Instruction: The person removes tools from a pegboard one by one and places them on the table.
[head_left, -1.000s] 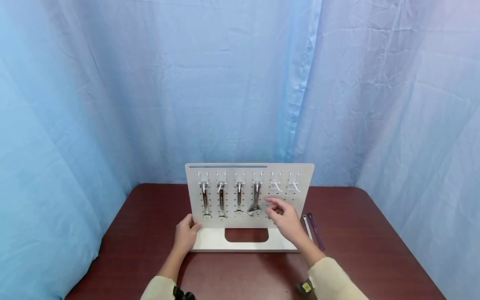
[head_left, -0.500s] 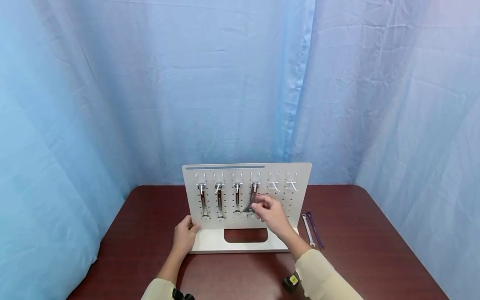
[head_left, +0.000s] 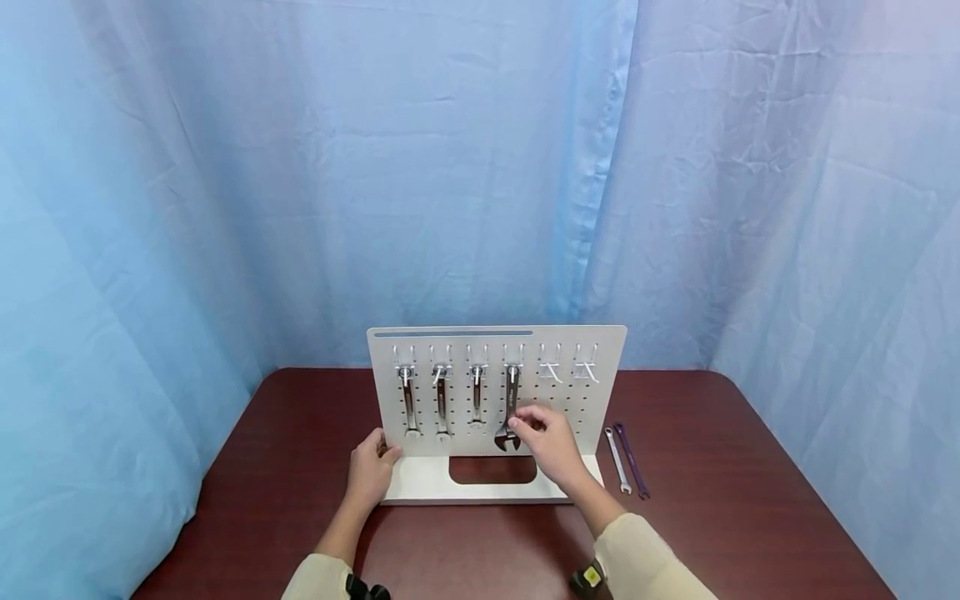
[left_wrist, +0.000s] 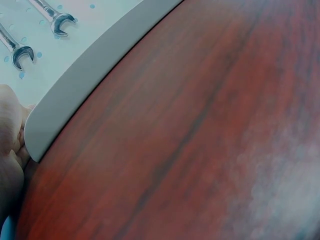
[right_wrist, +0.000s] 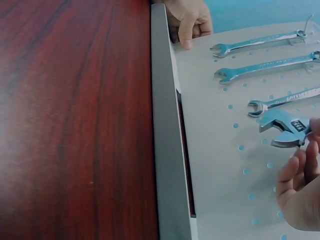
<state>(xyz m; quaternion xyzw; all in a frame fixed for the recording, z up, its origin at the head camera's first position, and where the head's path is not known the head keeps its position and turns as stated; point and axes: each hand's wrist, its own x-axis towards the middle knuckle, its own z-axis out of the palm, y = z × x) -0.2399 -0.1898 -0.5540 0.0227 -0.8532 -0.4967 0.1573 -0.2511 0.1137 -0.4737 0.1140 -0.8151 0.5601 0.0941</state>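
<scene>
A white pegboard stand [head_left: 570,425] stands upright on the dark red table. Several wrenches hang from its hooks, among them silver combination wrenches [head_left: 410,406] at the left and an adjustable wrench [head_left: 512,400] on the fourth hook. My right hand [head_left: 553,446] pinches the adjustable wrench near its jaw end; in the right wrist view the fingers and thumb of that hand [right_wrist: 302,192] meet at the wrench head [right_wrist: 285,127]. My left hand [head_left: 371,473] grips the stand's lower left edge, thumb in front. The left wrist view shows part of that hand [left_wrist: 10,145] against the stand's base [left_wrist: 75,95].
A silver wrench [head_left: 618,462] and a purple wrench [head_left: 632,462] lie on the table [head_left: 720,500] right of the stand. Two bare hooks [head_left: 551,372] are at the board's right. Blue curtains [head_left: 450,183] hang behind and at both sides.
My right hand has moved left from beside the adjustable wrench and now pinches it. That wrench hangs straighter, its head lower and turned. My left hand keeps its place on the stand.
</scene>
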